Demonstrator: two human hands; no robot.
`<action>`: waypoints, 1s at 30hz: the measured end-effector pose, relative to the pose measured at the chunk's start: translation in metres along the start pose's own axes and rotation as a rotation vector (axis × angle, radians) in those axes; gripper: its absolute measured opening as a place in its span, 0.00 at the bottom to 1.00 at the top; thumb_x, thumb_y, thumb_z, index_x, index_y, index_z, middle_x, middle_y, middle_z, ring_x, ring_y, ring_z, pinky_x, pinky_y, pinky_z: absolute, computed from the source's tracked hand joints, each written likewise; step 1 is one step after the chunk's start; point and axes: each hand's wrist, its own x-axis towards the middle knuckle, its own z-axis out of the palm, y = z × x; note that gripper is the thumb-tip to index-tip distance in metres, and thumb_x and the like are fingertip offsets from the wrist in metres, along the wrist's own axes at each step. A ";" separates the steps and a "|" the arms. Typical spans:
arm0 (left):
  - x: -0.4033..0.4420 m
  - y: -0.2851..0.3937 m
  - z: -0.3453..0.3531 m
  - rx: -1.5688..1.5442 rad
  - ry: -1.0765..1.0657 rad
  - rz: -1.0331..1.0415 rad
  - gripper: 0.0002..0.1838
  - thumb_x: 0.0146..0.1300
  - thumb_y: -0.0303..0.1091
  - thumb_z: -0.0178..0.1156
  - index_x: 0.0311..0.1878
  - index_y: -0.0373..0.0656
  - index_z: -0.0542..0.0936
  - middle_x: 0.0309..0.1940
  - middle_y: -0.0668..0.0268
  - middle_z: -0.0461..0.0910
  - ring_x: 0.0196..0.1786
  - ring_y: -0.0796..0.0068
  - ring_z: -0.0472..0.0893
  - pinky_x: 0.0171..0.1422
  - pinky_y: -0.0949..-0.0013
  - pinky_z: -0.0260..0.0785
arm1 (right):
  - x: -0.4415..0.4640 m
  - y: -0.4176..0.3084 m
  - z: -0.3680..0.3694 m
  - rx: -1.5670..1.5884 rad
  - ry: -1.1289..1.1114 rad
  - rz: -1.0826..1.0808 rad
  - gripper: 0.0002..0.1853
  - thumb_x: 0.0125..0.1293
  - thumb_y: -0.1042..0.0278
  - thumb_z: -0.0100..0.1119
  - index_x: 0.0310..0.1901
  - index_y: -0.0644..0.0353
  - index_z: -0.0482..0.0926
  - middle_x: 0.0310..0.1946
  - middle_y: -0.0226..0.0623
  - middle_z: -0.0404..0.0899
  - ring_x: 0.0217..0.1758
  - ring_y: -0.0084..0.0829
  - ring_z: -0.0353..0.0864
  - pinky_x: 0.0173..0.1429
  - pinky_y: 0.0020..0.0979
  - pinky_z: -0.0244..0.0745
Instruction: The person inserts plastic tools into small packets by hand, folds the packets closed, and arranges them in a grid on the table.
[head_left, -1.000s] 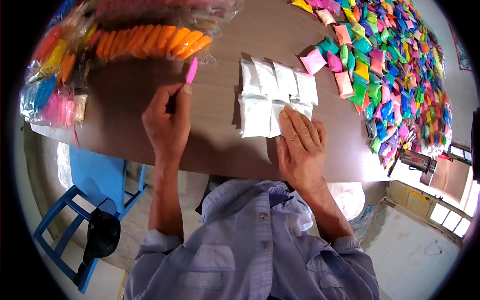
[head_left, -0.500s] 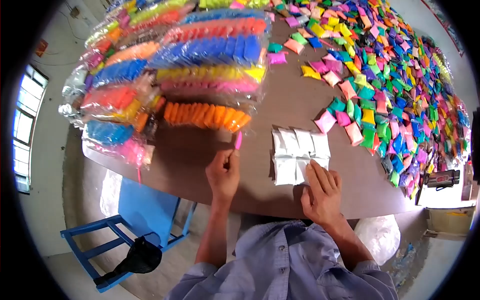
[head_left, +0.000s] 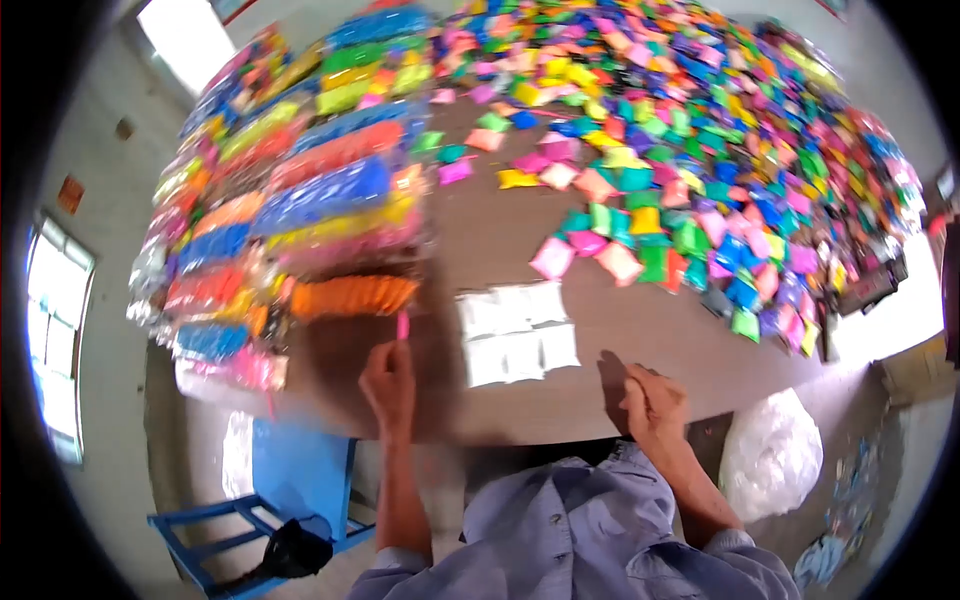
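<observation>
My left hand [head_left: 388, 385] is closed near the table's front edge, holding a slim pink stick-like object [head_left: 403, 326] that points up from the fingers. Just beyond it lies a row of orange packets [head_left: 352, 297] in clear plastic. Between my hands, flat white packets [head_left: 518, 333] are laid side by side in two rows, and neither hand touches them. To their right, over the table edge, my right hand [head_left: 656, 402] is loosely curled, and I see nothing in it. Motion blur softens the fingers.
Bagged rows of coloured packets [head_left: 325, 195] cover the table's left side. A large heap of loose small coloured packets [head_left: 700, 170] spreads over the back and right. A blue chair [head_left: 300, 465] with a black item stands front left; a clear plastic bag [head_left: 770, 455] sits below right.
My right hand has lifted off the white packets, moved right and curled its fingers. My left hand still holds the pink object. The camera view has shifted, so the table contents appear further left.
</observation>
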 end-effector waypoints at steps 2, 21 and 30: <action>0.002 -0.001 0.002 0.042 0.024 0.109 0.09 0.73 0.34 0.64 0.41 0.37 0.85 0.28 0.62 0.83 0.29 0.75 0.80 0.37 0.67 0.74 | 0.001 0.007 -0.001 0.021 0.085 -0.038 0.11 0.66 0.79 0.64 0.49 0.65 0.85 0.32 0.43 0.86 0.31 0.43 0.85 0.39 0.41 0.80; -0.002 -0.011 0.004 -0.005 -0.001 0.074 0.08 0.78 0.32 0.60 0.45 0.36 0.83 0.29 0.68 0.78 0.30 0.81 0.75 0.35 0.75 0.69 | 0.003 0.027 0.001 0.043 0.161 -0.200 0.15 0.60 0.80 0.60 0.48 0.63 0.85 0.27 0.34 0.81 0.29 0.37 0.81 0.37 0.37 0.74; -0.006 0.000 0.008 0.057 0.007 0.156 0.05 0.76 0.27 0.61 0.43 0.35 0.82 0.29 0.67 0.78 0.31 0.80 0.74 0.36 0.73 0.69 | 0.002 0.028 0.001 0.045 0.171 -0.207 0.15 0.61 0.81 0.62 0.50 0.64 0.85 0.27 0.34 0.81 0.30 0.37 0.82 0.38 0.37 0.74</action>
